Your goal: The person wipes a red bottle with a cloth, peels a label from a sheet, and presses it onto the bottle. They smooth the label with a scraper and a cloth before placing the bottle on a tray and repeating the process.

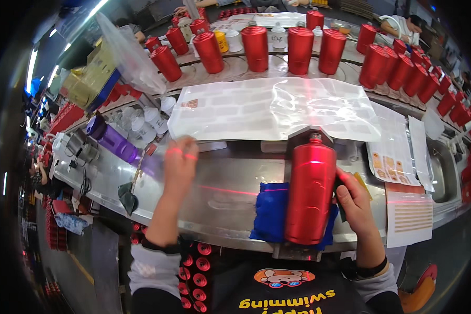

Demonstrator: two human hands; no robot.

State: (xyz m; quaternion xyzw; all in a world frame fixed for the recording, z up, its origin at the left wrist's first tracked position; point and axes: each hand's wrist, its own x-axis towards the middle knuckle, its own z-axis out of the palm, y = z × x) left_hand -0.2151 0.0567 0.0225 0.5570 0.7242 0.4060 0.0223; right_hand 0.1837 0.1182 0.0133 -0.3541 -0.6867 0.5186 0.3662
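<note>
A glossy red metal bottle (313, 193) lies neck away from me in a dark holder (311, 135), over a blue cloth (269, 212). Beside its right side is my right hand (355, 203), fingers bent, the index fingertip at the bottle. Something thin and dark shows below the thumb; what the hand holds is not clear. My left hand (180, 159) is over the steel bench, near the left front corner of a large clear sheet with white label shapes (235, 107). Motion blurs its fingers. Red light lines cross this hand and the bench.
Red bottles (255, 49) stand along the back conveyor, several more at the right. A purple bottle (115, 140) and white spray cans (154, 119) lie left. Label sheets (395, 149) hang at the right by a steel sink (445, 175). Other people sit farther back.
</note>
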